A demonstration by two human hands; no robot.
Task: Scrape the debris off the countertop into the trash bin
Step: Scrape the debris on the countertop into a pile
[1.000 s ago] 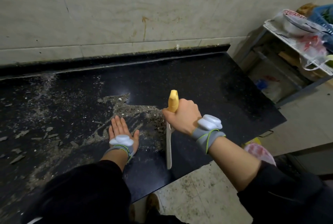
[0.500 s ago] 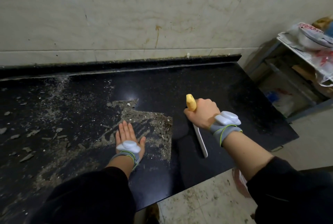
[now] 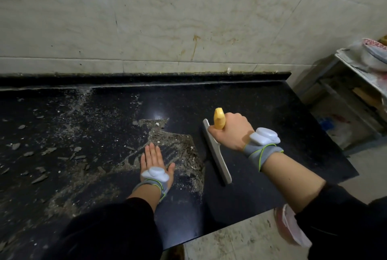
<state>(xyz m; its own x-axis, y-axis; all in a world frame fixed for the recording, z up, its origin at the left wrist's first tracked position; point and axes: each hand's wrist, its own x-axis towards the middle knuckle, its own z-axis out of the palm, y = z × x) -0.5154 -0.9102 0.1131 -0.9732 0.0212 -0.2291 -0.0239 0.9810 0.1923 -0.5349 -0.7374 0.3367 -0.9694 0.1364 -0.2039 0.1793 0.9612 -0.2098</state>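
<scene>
Our black countertop (image 3: 261, 109) carries grey debris (image 3: 184, 153) across its left. Our right hand (image 3: 232, 134) grips the yellow-handled scraper (image 3: 219, 159); our left hand (image 3: 154, 160) lies flat on it. Our sleeve (image 3: 339, 222) half hides a pinkish bag (image 3: 288, 225); red lettering (image 3: 374, 42), cut off, is unreadable.

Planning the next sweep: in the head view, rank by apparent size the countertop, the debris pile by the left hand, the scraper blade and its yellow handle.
1. countertop
2. debris pile
3. scraper blade
4. yellow handle, though the right hand covers part of it
</scene>
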